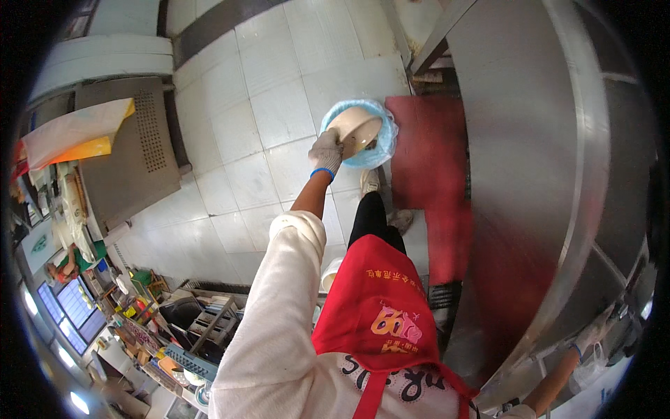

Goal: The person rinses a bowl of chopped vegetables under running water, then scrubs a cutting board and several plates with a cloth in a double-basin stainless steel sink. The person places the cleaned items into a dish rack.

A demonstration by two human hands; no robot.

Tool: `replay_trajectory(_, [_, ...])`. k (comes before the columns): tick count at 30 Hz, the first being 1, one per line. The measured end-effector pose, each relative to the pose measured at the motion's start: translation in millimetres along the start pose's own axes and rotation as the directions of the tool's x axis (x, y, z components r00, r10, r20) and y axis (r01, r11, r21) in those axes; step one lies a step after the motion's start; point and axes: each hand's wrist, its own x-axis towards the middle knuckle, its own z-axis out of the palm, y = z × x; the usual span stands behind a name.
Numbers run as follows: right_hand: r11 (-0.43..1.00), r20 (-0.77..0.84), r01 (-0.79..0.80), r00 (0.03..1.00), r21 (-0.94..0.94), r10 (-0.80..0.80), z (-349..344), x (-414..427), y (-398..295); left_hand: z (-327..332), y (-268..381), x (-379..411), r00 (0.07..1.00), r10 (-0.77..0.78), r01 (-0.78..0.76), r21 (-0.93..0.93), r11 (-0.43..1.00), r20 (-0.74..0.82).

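My left hand [327, 152], in a knitted glove with a blue band at the wrist, grips the rim of a beige bowl [356, 120]. The bowl is tilted on its side over the mouth of a bin lined with a light blue plastic bag [390, 141]. Dark matter shows inside the bin, partly hidden by the bowl. At the far lower right, my right hand [594, 335], also gloved, is by the steel counter's edge [576, 235], close to a clear plastic bag [591, 369]. Its fingers are too blurred to tell what they hold.
Red mats [429, 152] lie on the tiled floor [277, 110] beside the bin, along the counter. A white bucket [332, 275] stands beside my red apron. A perforated metal panel [125, 152] is at left. Crates and a blue-grey basket [191, 361] crowd the lower left.
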Motion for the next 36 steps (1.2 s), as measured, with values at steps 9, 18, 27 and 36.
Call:
replay_trajectory(9, [0.995,-0.042,-0.098,0.994,-0.027,0.097,-16,-6,-28,-116,-23,-75,0.988,-0.14,0.126,-0.88,0.458,0.069])
replay_trajectory(18, [0.991,-0.054,-0.111,0.992,0.074,0.115,-23,-6,-14,-316,69,-151,0.974,-0.063,-0.21,-0.974,0.091,-0.216])
replay_trajectory(27, [0.983,-0.127,-0.156,0.977,0.1,0.168,-34,-11,-12,-391,342,-240,0.826,0.548,-0.214,-0.973,0.086,-0.133])
replay_trajectory(36, [0.971,-0.144,-0.138,0.975,0.195,0.167,-35,4,-37,-206,463,-77,0.398,0.916,-0.917,-0.015,0.398,-0.056])
